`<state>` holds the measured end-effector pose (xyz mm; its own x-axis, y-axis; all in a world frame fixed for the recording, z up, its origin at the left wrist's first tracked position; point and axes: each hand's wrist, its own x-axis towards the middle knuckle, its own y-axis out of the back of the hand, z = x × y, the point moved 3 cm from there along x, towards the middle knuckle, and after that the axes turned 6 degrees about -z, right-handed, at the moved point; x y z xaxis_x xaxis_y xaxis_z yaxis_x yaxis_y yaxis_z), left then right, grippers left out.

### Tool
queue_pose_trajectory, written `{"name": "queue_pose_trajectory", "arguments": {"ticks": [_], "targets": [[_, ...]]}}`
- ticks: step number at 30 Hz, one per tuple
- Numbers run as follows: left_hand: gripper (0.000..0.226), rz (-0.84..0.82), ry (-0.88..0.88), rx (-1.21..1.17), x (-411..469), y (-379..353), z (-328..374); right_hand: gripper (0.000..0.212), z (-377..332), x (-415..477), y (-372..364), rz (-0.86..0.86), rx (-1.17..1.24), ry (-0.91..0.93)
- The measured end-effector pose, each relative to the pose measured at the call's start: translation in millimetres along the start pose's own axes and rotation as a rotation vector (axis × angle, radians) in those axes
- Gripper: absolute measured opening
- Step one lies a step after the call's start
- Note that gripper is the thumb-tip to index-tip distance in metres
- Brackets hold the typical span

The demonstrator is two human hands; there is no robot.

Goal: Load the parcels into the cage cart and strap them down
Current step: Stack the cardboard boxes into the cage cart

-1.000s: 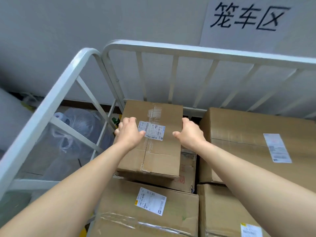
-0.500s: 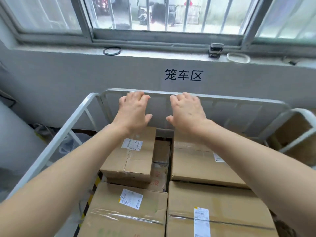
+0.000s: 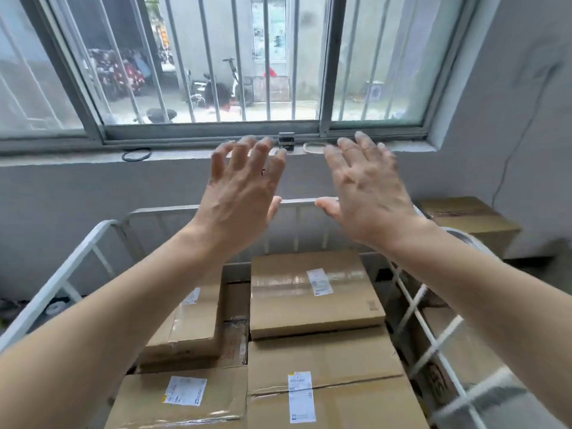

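Several brown cardboard parcels fill the white metal cage cart [image 3: 173,209]. A small labelled parcel [image 3: 192,323] sits at the far left, a wider one [image 3: 312,292] at the far right, and two larger ones [image 3: 185,394] [image 3: 328,382] lie nearer to me. My left hand [image 3: 241,193] and my right hand [image 3: 368,193] are raised high above the parcels, in front of the wall and window sill, fingers spread, palms facing away, holding nothing. No strap is visible.
A barred window [image 3: 235,63] spans the wall behind the cart. On its sill lie a black ring [image 3: 136,155] and a pale ring [image 3: 315,147]. More cardboard boxes [image 3: 467,218] stand outside the cart at the right, by the corner wall.
My hands let go of the small far-left parcel, rose past the cart's back rail and now hover open in front of the sill. The view has tilted upward.
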<state>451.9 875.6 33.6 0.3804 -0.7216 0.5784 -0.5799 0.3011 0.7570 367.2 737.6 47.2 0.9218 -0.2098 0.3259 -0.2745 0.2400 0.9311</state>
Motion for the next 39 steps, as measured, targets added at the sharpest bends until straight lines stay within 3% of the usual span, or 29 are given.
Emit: {"name": "queue_pose_trajectory", "arguments": {"ticks": [12, 17, 33, 39], "targets": [[0.063, 0.11, -0.277, -0.353, 49, 8, 153, 0.078, 144, -128, 20, -0.095, -0.127, -0.517], [0.063, 0.152, -0.354, -0.416, 76, 12, 221, 0.075, 206, -174, 21, -0.09, -0.125, -0.653], [0.06, 0.069, -0.316, -0.44, 172, 4, 536, 0.064, 504, -285, -33, -0.131, -0.069, -0.603], [0.059, -0.021, -0.275, -0.398, 207, -19, 587, 0.066, 576, -295, -59, -0.178, 0.007, -0.6]]}}
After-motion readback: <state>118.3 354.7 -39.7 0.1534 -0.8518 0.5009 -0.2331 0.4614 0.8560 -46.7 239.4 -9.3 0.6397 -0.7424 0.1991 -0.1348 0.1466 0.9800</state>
